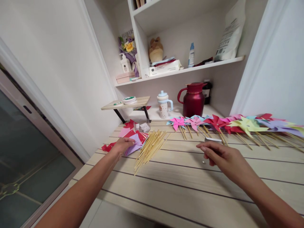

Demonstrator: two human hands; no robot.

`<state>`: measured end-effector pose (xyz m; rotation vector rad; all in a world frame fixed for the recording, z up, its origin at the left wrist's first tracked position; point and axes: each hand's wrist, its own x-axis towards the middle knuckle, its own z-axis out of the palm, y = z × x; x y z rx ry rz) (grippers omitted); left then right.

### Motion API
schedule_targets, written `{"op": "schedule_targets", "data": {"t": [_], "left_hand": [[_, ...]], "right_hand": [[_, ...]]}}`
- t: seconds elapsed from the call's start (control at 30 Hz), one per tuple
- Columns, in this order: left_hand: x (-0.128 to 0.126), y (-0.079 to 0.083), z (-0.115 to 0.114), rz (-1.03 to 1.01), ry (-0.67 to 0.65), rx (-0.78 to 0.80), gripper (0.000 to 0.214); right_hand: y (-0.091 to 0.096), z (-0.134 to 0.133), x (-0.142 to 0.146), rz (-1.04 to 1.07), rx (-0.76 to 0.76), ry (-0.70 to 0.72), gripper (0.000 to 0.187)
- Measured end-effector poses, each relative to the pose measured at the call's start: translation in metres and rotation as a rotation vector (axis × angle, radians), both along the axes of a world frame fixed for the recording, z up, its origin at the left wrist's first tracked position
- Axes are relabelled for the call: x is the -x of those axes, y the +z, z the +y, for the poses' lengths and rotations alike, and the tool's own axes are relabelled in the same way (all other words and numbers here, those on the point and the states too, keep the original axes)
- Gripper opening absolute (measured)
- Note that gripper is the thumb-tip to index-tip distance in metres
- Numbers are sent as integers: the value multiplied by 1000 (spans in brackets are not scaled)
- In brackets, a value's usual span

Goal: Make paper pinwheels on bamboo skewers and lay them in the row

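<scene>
Pinching a purple paper [135,145] with thumb on top, the left hand [123,145] sits left of centre, beside a bundle of sticks [152,147]. Right of centre, the right hand [217,154] brings thumb and forefinger together, whether on anything I cannot tell; paper pinwheels [215,123] line the frame's right side.

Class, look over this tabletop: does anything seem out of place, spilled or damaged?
Nothing looks spilled or damaged. Slightly odd: a tiny pale piece, too small to identify, shows by itself near the right hand, apart from the loose pile of sticks.
</scene>
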<state>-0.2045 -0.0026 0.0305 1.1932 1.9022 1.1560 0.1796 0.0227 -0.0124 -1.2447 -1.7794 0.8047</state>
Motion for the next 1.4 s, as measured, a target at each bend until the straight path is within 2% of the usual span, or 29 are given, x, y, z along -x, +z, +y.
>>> {"op": "schedule_targets", "data": {"t": [0.2,0.3,0.4,0.63,0.77,0.83,0.93,1.07,1.13,1.23,1.33,1.4], "left_hand": [[6,-5,1,139,27,-22,18],[9,-8,5,272,79,-89,19],[11,-5,9,446,148,-194,15],[7,20,10,788,280,-411,19],[-7,37,17,853,335,-544,20],[-16,47,24,967,345,-691,18],[-30,61,39,1056,315,-826,18],[-64,70,50,985,353,-941,15],[-92,63,48,999,289,-1037,15],[-139,38,34,1099,20,-1176,18],[-176,1,19,1184,-322,-1371,22],[-191,-23,12,1197,-543,-1423,23]], "right_hand": [[0,-1,0,-25,0,18,40],[-2,0,0,-26,7,31,39],[-3,1,0,-5,19,38,40],[-4,2,2,94,4,-41,40],[3,0,3,414,52,-72,37],[9,-1,1,602,70,-91,36],[14,-1,-2,762,164,-90,34],[14,-3,-2,812,350,37,34],[15,-7,3,788,474,154,41],[17,-12,14,826,632,303,58],[19,-14,21,987,643,313,57],[20,-13,22,1047,635,233,51]]}}
